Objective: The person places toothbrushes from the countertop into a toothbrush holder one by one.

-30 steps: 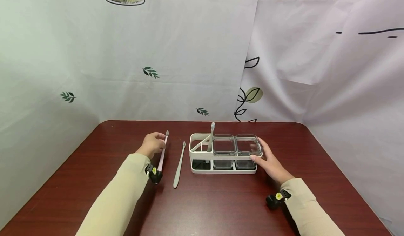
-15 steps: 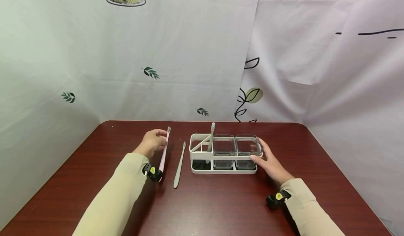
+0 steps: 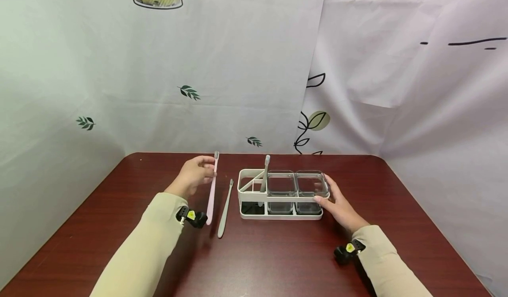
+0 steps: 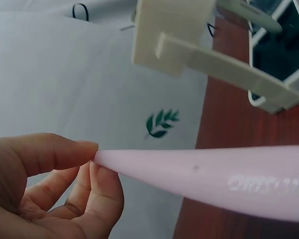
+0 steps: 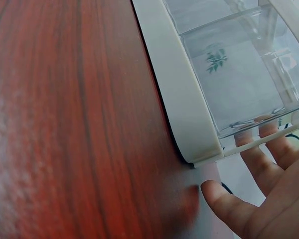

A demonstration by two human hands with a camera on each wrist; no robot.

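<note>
My left hand pinches a pink toothbrush between thumb and fingertips, its bristles up and its handle hanging down; in the left wrist view the handle runs off to the right. A grey-green toothbrush lies on the table just right of it. Farther right stands a white toothbrush holder with a grey toothbrush upright in it and two clear cups. My right hand holds the holder's right end, thumb at the front and fingers around the back; the right wrist view shows fingers beyond the clear cup.
A dark red wooden table carries everything. Behind it hangs a white backdrop cloth printed with leaves, and cloth also borders both sides.
My left hand has risen slightly and shifted right with the pink toothbrush, which now stands more upright. The right hand and the holder stay where they were.
</note>
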